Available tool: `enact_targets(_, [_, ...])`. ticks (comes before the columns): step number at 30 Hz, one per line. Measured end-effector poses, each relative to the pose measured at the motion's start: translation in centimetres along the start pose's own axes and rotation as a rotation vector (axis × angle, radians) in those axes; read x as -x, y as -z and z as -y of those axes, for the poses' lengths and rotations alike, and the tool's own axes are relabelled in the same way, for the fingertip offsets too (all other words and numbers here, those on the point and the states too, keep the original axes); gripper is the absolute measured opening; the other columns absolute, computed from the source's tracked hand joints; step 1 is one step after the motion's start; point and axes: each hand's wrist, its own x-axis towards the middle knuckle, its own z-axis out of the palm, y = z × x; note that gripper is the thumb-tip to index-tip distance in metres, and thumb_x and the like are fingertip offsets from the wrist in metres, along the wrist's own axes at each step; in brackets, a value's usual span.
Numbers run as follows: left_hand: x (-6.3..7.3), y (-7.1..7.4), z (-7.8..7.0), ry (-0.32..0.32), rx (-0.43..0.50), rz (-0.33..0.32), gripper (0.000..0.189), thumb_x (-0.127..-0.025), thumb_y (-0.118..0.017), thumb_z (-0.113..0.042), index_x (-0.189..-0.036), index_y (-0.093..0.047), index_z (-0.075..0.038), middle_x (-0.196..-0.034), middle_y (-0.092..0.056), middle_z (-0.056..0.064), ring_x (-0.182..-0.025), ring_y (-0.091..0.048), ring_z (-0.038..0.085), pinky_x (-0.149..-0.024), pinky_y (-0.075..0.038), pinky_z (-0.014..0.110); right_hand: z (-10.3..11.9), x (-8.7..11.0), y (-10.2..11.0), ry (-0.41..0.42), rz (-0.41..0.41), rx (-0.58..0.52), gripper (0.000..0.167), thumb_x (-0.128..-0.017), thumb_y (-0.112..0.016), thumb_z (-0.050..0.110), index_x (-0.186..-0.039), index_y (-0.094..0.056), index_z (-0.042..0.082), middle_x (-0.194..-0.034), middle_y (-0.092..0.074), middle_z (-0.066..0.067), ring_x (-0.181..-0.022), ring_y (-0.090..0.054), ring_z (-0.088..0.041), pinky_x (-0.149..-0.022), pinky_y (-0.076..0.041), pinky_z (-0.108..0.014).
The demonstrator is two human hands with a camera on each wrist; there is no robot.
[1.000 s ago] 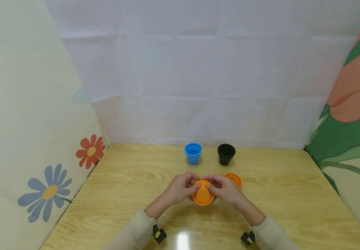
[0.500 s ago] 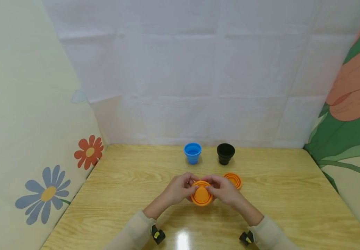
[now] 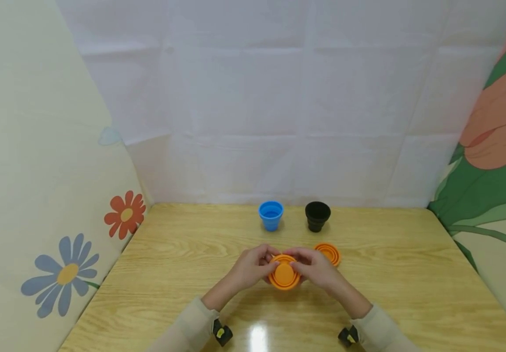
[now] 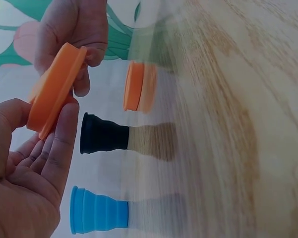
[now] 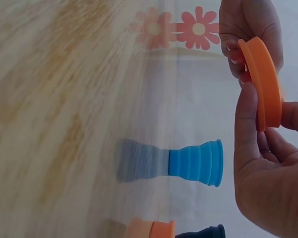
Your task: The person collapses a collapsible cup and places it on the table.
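1. Head: left hand (image 3: 251, 268) and right hand (image 3: 317, 268) gripped a flat, ringed orange rubbery-looking disc (image 3: 284, 275) between curled fingers.
2. Left wrist: disc above wood-grain bench (image 4: 228, 148).
3. Right wrist: ribbed blue tapered cup (image 5: 196, 162) stood upright.

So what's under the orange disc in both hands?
Fingers of the left hand and right hand, then a gap above the table. The orange disc covers some table in the head view; its underside is hidden.

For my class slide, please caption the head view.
Left hand and right hand hold an orange disc; blue cup, black cup behind.
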Motion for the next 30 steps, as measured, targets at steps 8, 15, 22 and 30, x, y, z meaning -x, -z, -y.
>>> enact_targets(8, [0.3,0.2,0.1,0.003,-0.002,0.009,0.024,-0.101,-0.063,-0.013,-0.119,-0.063,0.003,-0.087,-0.067,0.006,-0.067,-0.066,0.014,-0.058,-0.061,0.029,0.1,-0.1,0.1,-0.038,-0.007,-0.036,0.040,-0.103,-0.060,0.018,-0.139,-0.057,-0.002,-0.129,-0.065,-0.021,-0.088,-0.067,-0.018,-0.070,-0.061,-0.034])
enact_targets(15, [0.5,0.3,0.2,0.026,0.001,0.004,0.026,-0.103,-0.061,-0.017,-0.121,-0.063,0.002,-0.089,-0.068,0.007,-0.069,-0.067,0.016,-0.060,-0.062,0.035,0.0,-0.1,-0.1,-0.048,-0.004,-0.060,0.043,-0.104,-0.058,0.022,-0.140,-0.056,-0.002,-0.136,-0.060,-0.023,-0.090,-0.067,-0.017,-0.072,-0.061,-0.032])
enact_targets(22, [0.9,0.3,0.2,0.054,0.018,0.007,0.031,-0.104,-0.059,-0.022,-0.126,-0.062,0.000,-0.092,-0.067,0.007,-0.072,-0.067,0.015,-0.063,-0.062,0.033,0.1,-0.1,-0.1,-0.057,0.014,-0.080,0.047,-0.104,-0.058,0.028,-0.142,-0.055,0.000,-0.137,-0.060,-0.021,-0.095,-0.067,-0.018,-0.075,-0.061,-0.035])
enact_targets(30, [1.2,0.2,0.3,0.092,0.060,0.027,0.035,-0.106,-0.055,-0.028,-0.129,-0.059,-0.002,-0.098,-0.065,0.007,-0.080,-0.066,0.015,-0.068,-0.062,0.035,0.1,-0.1,-0.1,-0.057,0.038,-0.096,0.049,-0.104,-0.059,0.028,-0.143,-0.053,-0.002,-0.137,-0.060,-0.021,-0.099,-0.067,-0.019,-0.076,-0.061,-0.036])
